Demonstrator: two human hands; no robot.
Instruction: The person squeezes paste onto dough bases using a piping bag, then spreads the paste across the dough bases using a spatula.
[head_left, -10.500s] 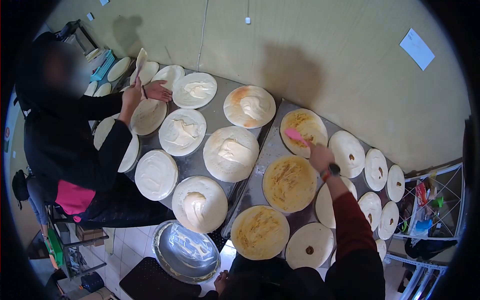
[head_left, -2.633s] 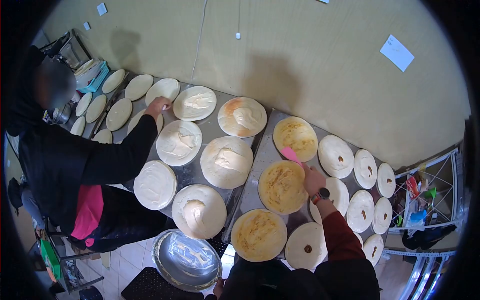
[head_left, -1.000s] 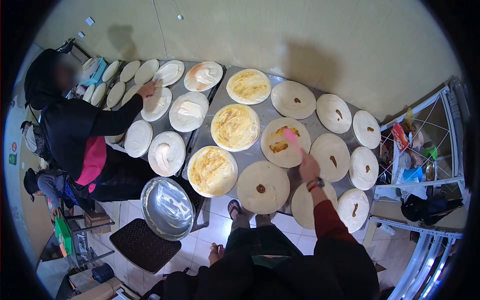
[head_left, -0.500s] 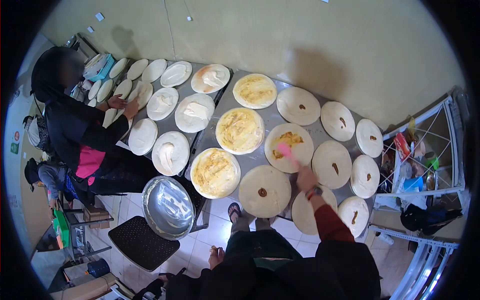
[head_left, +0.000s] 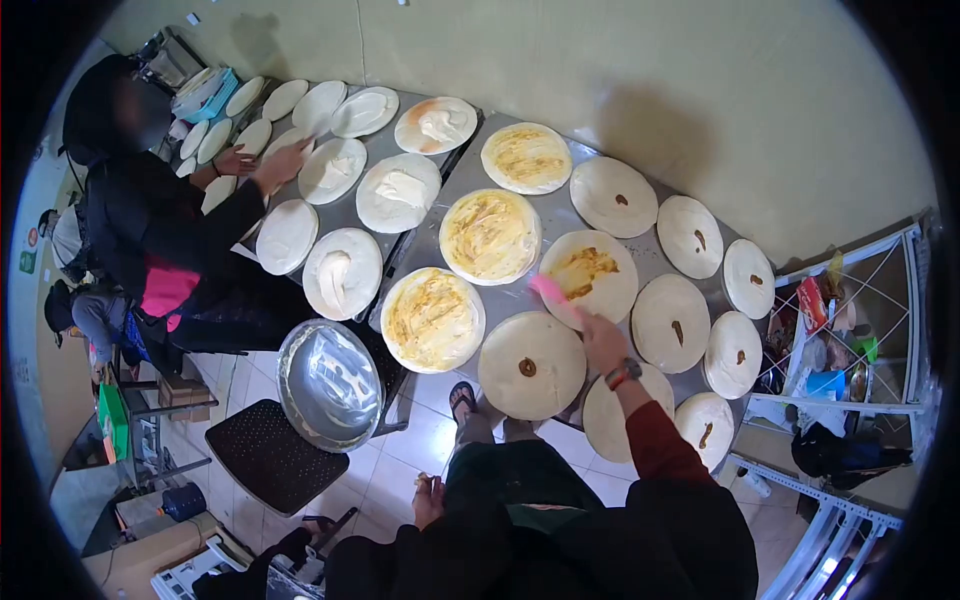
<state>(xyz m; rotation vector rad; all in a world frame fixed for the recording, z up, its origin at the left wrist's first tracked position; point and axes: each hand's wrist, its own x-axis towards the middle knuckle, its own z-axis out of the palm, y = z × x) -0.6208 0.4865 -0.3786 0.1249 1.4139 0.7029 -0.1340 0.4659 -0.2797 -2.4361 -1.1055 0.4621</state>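
My right hand is closed round a pink spatula. The spatula's blade lies over the left edge of a pale flat round, perhaps dough or bread, with a yellow-brown paste smeared on its upper middle. Just below sits another round with a brown dab at its centre. To the left are rounds coated in streaky yellow, such as one stack. Down by my leg, my left hand has curled fingers, and a small pale bit shows at the fingertips that I cannot identify.
A large metal bowl smeared with white cream stands by a black stool. A co-worker handles rounds at the left table. Cream-topped rounds lie between us. A white rack stands at right.
My right hand has drawn the spatula left and down to the round's left edge. The paste is spread wider. The co-worker's hand has moved up and right, and the view has shifted slightly.
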